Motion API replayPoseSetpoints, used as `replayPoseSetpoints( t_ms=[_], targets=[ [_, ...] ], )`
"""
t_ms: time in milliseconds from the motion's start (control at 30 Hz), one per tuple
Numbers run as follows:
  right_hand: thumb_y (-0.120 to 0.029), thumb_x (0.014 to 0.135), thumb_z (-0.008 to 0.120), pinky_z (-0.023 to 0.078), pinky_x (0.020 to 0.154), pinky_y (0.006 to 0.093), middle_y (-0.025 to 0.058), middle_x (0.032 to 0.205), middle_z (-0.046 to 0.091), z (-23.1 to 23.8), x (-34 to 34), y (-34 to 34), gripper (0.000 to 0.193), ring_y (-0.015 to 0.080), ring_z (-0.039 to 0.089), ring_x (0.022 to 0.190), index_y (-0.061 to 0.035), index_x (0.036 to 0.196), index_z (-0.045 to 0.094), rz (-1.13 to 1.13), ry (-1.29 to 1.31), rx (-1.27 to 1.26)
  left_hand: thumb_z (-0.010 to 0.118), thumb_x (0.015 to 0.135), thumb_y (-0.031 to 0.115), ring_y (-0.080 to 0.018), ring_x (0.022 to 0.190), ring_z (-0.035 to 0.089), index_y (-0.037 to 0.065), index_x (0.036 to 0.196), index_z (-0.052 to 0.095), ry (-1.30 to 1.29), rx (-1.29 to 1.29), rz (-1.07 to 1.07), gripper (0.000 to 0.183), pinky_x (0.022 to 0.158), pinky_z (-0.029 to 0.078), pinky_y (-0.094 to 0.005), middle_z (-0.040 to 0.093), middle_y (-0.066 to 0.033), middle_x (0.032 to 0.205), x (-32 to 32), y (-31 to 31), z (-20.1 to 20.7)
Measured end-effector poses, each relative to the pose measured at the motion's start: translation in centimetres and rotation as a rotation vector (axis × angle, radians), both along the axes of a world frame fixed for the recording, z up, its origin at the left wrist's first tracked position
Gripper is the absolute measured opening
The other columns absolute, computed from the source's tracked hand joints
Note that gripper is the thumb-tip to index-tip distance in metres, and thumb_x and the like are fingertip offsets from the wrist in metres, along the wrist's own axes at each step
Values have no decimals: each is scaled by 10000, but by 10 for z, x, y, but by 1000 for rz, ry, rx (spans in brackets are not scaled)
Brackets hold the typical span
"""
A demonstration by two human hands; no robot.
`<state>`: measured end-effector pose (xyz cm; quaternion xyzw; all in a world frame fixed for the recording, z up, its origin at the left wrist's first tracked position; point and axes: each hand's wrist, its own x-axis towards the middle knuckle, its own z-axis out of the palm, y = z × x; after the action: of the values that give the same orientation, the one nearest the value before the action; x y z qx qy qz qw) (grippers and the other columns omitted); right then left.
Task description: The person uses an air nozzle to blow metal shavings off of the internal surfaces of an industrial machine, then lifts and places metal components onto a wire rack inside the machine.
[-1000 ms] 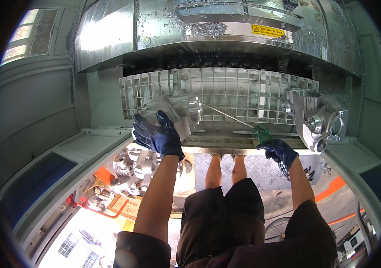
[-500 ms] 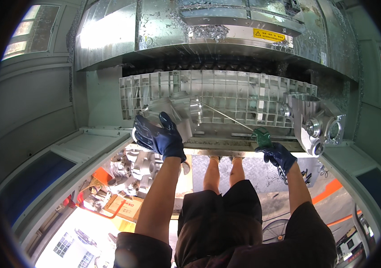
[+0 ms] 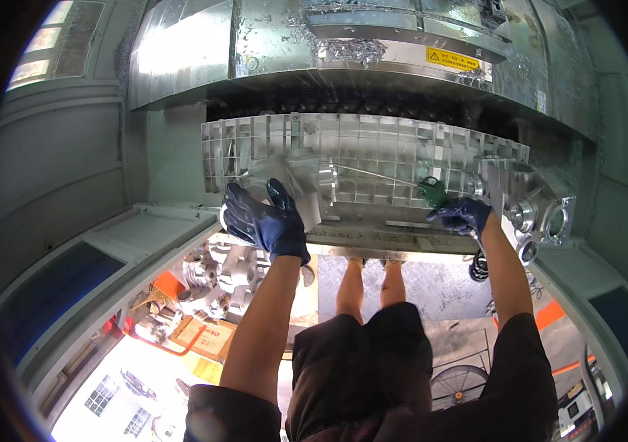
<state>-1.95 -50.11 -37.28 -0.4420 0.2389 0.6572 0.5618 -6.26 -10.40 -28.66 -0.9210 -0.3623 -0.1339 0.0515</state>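
Observation:
My left hand (image 3: 268,223), in a dark blue glove, grips the near left side of a grey metal casting (image 3: 295,184). The casting is blurred, and its round machined end points right. In my gloved right hand (image 3: 466,216) is a green air blow gun (image 3: 432,191), its long thin nozzle reaching left to the casting's round end. The casting is at the front of a gridded metal fixture (image 3: 384,136). To the right of my right hand stands a second metal casting (image 3: 528,202) with several round bores. My fingertips on the gun are partly hidden.
Metal machine covers (image 3: 277,59) strewn with shavings rise behind the fixture, with a yellow warning label (image 3: 452,59) on them. A ledge (image 3: 373,239) runs along the front. Below left lie several more castings (image 3: 233,269) and a cardboard box (image 3: 203,337). A coiled hose (image 3: 479,267) hangs below my right hand.
My right hand and the air blow gun have moved up and slightly right, so the nozzle lies flatter. My left hand stays on the casting. The view has shifted slightly.

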Motion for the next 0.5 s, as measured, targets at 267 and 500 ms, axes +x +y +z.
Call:
replayPoseSetpoints(
  t_ms=[267, 500],
  targets=[
    [-303, 843, 694, 239, 355, 222, -27, 544, 515, 11, 36, 13, 238, 55, 348, 367, -115, 988, 709, 353, -114, -292, 556, 882, 431, -357, 1269, 408, 43, 1383, 388, -47, -49, -26, 656, 1062, 268, -476, 460, -185, 1368, -7, 2, 2],
    [-318, 822, 716, 234, 363, 215, -30, 546, 507, -16, 3, 3, 247, 50, 350, 376, -104, 946, 699, 161, -17, -172, 537, 882, 447, -371, 1285, 380, 42, 1402, 352, -47, -91, -42, 684, 1087, 230, -495, 430, -207, 1382, -10, 8, -4]
  ],
)
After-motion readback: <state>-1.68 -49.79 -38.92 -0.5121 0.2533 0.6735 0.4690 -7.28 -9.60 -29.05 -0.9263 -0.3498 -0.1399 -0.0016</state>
